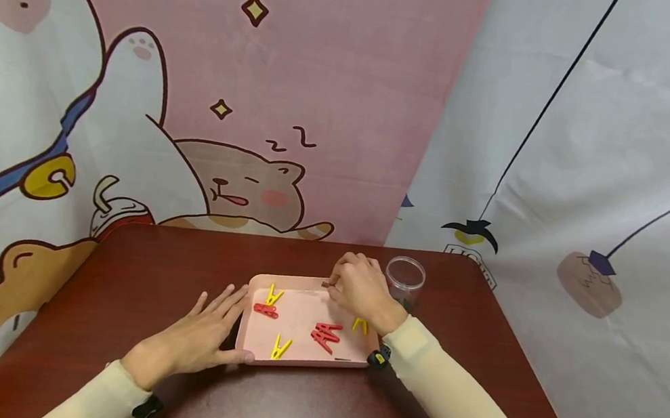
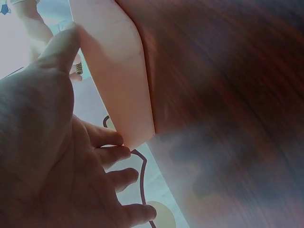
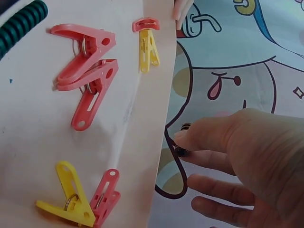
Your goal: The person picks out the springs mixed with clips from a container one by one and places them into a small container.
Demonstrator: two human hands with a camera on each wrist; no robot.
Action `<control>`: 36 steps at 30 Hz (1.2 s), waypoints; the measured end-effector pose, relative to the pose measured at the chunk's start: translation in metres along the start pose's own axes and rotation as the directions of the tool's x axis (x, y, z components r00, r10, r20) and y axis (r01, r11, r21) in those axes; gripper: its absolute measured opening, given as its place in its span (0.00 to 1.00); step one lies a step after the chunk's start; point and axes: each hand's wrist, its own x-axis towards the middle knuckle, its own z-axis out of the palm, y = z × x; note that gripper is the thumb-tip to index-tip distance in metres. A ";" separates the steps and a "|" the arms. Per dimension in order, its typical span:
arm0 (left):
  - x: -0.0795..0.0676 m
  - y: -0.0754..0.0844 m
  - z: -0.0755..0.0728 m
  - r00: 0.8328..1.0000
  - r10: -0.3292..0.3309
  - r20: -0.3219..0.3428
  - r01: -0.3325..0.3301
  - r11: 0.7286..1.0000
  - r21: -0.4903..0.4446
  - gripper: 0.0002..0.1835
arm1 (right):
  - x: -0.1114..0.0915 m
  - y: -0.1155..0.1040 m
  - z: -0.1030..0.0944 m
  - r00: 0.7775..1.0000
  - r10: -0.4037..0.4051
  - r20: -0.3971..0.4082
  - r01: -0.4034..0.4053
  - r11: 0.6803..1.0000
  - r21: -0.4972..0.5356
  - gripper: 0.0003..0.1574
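Observation:
My right hand (image 1: 358, 283) is over the back rim of a pink tray (image 1: 303, 301), pinching a small dark coil spring (image 1: 325, 284) between thumb and forefinger. That spring (image 2: 79, 69) shows its coils in the left wrist view. My left hand (image 1: 199, 334) has its fingers spread and fairly straight, touching the tray's left side, thumb at the front corner. In the tray lie red clothespins (image 1: 326, 334) near the middle, a yellow clothespin (image 1: 280, 348) at the front, and a yellow-and-red pair at the back left. In the right wrist view, another yellow clothespin (image 3: 71, 194) leans against a red one.
A clear plastic jar (image 1: 406, 274) stands behind and right of the tray, with something dark low inside it. A dark green coil (image 3: 21, 26) crosses a corner of the right wrist view. Brown tabletop (image 1: 181, 268) surrounds the tray, and printed cloth (image 1: 346, 101) hangs behind.

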 end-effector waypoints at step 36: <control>0.000 -0.001 0.001 1.000 0.009 -0.017 -0.009 1.000 -0.002 0.60 | -0.024 0.022 -0.036 0.990 0.026 -0.141 -0.022 0.999 0.028 0.08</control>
